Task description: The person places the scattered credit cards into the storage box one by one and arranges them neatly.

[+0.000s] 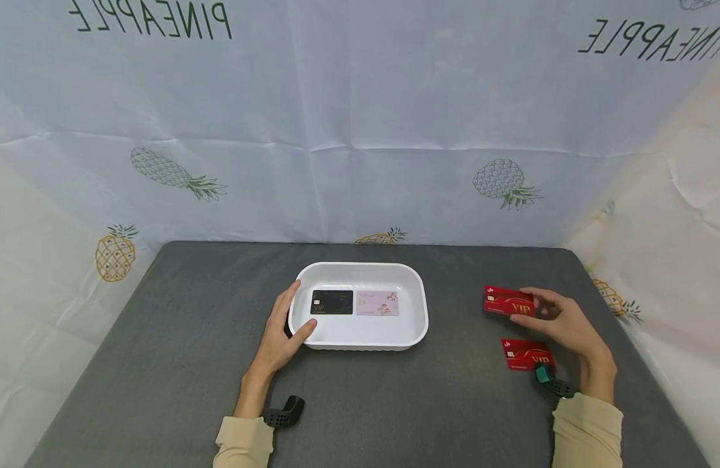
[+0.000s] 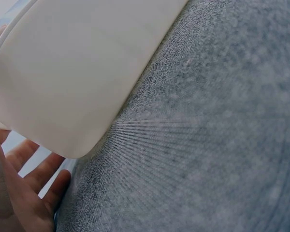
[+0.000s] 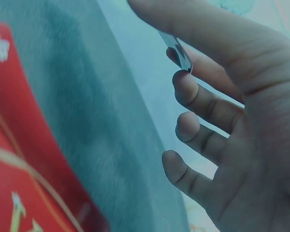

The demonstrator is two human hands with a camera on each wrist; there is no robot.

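The right hand [image 1: 565, 323] is pinching a red card [image 1: 501, 300] well to the right of the white tray [image 1: 360, 332], the card's long axis pointing roughly toward it, while the left hand [image 1: 276, 338] is gripping the tray's left end.

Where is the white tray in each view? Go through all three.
Head: the white tray sits below centre, left hand at its left end.
Left wrist: upper left, cut off by the frame.
Right wrist: not in it.
Shared landmark: the grey tabletop, in all three.
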